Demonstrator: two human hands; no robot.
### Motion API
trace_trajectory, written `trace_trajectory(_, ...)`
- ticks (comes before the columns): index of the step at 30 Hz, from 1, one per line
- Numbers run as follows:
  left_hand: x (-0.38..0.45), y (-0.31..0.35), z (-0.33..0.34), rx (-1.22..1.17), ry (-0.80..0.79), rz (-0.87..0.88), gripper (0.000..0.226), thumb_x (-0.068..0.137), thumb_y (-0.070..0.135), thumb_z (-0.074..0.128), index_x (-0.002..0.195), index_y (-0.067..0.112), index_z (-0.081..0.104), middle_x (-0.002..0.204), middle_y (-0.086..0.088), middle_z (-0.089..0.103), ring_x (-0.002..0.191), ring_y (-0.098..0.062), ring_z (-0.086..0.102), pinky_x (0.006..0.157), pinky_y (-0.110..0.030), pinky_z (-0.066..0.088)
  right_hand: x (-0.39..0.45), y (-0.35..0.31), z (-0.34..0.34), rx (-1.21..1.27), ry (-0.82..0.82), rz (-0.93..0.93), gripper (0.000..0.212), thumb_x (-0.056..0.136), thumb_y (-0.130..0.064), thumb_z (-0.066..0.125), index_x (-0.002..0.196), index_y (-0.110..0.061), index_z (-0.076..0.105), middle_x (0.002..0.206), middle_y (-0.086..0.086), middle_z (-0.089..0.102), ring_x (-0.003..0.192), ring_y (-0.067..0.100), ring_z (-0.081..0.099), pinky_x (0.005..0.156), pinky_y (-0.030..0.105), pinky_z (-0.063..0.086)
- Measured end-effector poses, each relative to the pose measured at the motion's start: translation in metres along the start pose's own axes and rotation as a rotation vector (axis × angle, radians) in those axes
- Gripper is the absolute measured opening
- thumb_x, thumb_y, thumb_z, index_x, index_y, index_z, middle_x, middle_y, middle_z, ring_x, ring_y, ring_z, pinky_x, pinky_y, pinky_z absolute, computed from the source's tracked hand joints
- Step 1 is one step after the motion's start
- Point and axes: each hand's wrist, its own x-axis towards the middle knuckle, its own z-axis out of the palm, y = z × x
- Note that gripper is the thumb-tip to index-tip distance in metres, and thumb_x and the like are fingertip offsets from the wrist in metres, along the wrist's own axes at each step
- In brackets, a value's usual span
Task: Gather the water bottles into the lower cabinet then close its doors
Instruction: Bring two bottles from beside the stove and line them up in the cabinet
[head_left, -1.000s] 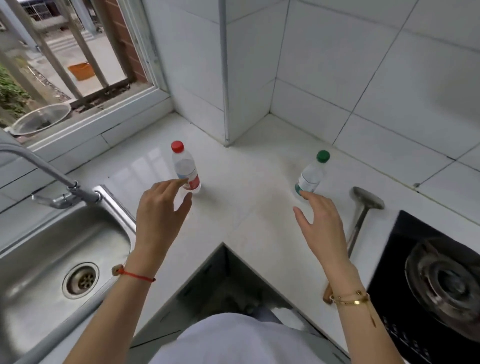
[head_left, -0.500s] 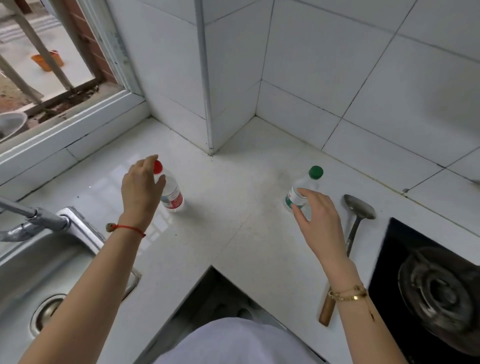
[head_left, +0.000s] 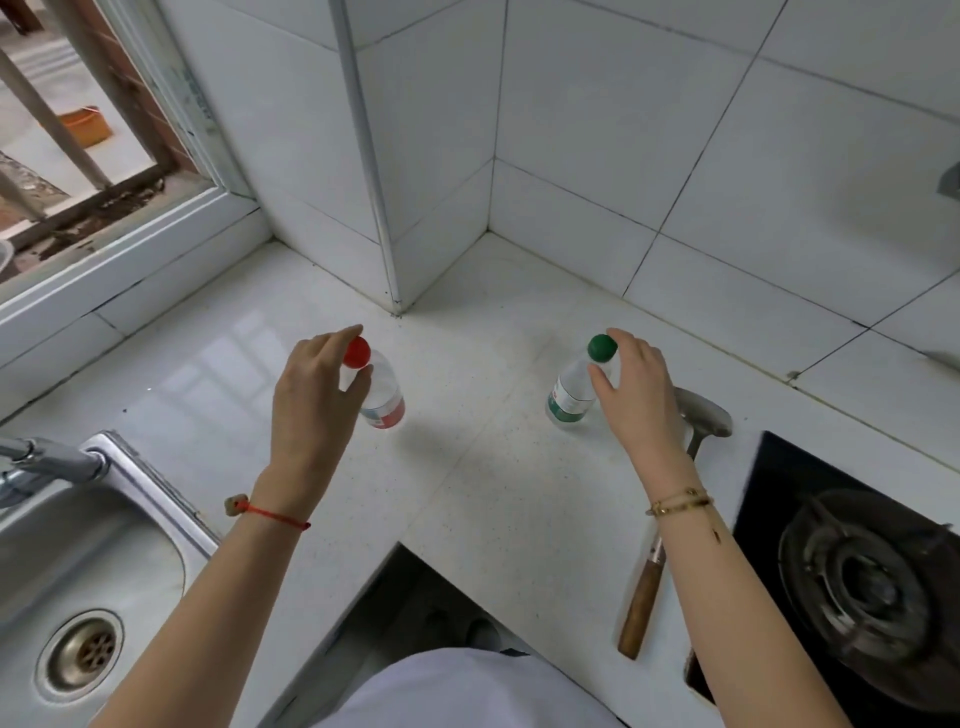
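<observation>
Two bottles: upright on the white worktop (head_left: 467, 499), well apart.
Red-capped bottle (head_left: 382, 392): left hand (head_left: 311, 405) curled round its neck.
Green-capped bottle (head_left: 574, 389): right hand (head_left: 636, 395) pinching just below the cap.

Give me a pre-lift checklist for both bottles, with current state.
1. Left hand on the red-capped bottle: ok, fingers curl around its neck.
2. Right hand on the green-capped bottle: ok, fingers at its neck and cap.
3. Firm grip on both: cannot tell.
4. Both caps on: ok.
5. Ladle clear of the right hand's lift path: cannot tell, it lies right behind that hand.
6. Lower cabinet doors open: cannot tell, only a dark gap shows below the counter.
</observation>
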Motion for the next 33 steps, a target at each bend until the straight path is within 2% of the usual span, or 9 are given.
trace_trajectory(4,-0.011,0.027,0.004,-0.036,-0.022,0.018,0.048,0.086,0.012,0.072,0.132,0.009,0.060,0.122,-0.014,0.068,0.110,-0.031,0.063,0.096,-0.036,0.048,0.008,0.001,0.004,0.008,-0.034,-0.004,0.030,0.094,-0.022,0.059,0.120,-0.011,0.051,0.108,0.009,0.061,0.099,0.023,0.051,0.073,0.025,0.035)
trace_trajectory(8,-0.026,0.047,0.006,-0.058,-0.041,0.035,0.049,0.086,0.014,0.073,0.132,0.010,0.060,0.122,-0.012,0.068,0.110,-0.031,0.063,0.096,-0.038,0.050,-0.002,0.003,-0.002,0.001,-0.029,-0.016,0.028,0.093,-0.021,0.061,0.116,-0.008,0.053,0.102,0.012,0.062,0.093,0.024,0.054,0.071,0.025,0.034)
trace_trajectory(13,-0.050,0.064,0.001,-0.073,-0.072,0.065,0.049,0.085,0.013,0.073,0.132,0.012,0.061,0.122,-0.012,0.069,0.107,-0.031,0.065,0.094,-0.041,0.053,-0.043,0.010,-0.025,0.072,0.021,-0.010,0.032,0.093,-0.023,0.062,0.120,-0.008,0.054,0.103,0.011,0.062,0.096,0.025,0.056,0.075,0.025,0.037)
trace_trajectory(17,-0.077,0.072,-0.002,-0.103,-0.098,0.056,0.048,0.085,0.015,0.073,0.132,0.015,0.062,0.123,-0.010,0.069,0.107,-0.030,0.066,0.096,-0.043,0.053,-0.090,0.017,-0.047,0.129,0.056,0.002,0.029,0.092,-0.027,0.063,0.117,-0.015,0.055,0.101,0.002,0.061,0.095,0.019,0.056,0.078,0.030,0.047)
trace_trajectory(20,-0.099,0.078,-0.005,-0.146,-0.123,0.043,0.048,0.086,0.016,0.073,0.133,0.017,0.061,0.124,-0.007,0.068,0.108,-0.028,0.065,0.098,-0.042,0.051,-0.131,0.021,-0.061,0.110,0.054,0.032,0.027,0.093,-0.028,0.063,0.117,-0.018,0.055,0.096,-0.002,0.056,0.091,0.016,0.054,0.076,0.027,0.044)
trace_trajectory(24,-0.127,0.082,-0.012,-0.208,-0.191,0.046,0.049,0.085,0.017,0.073,0.133,0.021,0.062,0.125,-0.006,0.067,0.107,-0.026,0.065,0.100,-0.042,0.052,-0.188,0.020,-0.076,0.055,0.104,0.084,0.033,0.091,-0.028,0.065,0.119,-0.016,0.055,0.097,0.003,0.060,0.090,0.018,0.058,0.076,0.029,0.049)
trace_trajectory(27,-0.147,0.082,-0.017,-0.230,-0.253,0.096,0.050,0.084,0.018,0.074,0.132,0.021,0.062,0.124,-0.005,0.068,0.107,-0.026,0.065,0.101,-0.041,0.051,-0.232,0.015,-0.081,0.019,0.159,0.147,0.034,0.088,-0.027,0.067,0.118,-0.013,0.057,0.095,0.005,0.061,0.087,0.020,0.060,0.075,0.035,0.054)
trace_trajectory(33,-0.183,0.079,-0.033,-0.282,-0.438,0.303,0.051,0.081,0.017,0.078,0.130,0.021,0.064,0.122,-0.004,0.069,0.107,-0.025,0.066,0.101,-0.040,0.051,-0.331,-0.009,-0.084,-0.026,0.308,0.333,0.035,0.083,-0.019,0.072,0.115,-0.012,0.060,0.091,0.005,0.062,0.083,0.020,0.058,0.071,0.026,0.047)
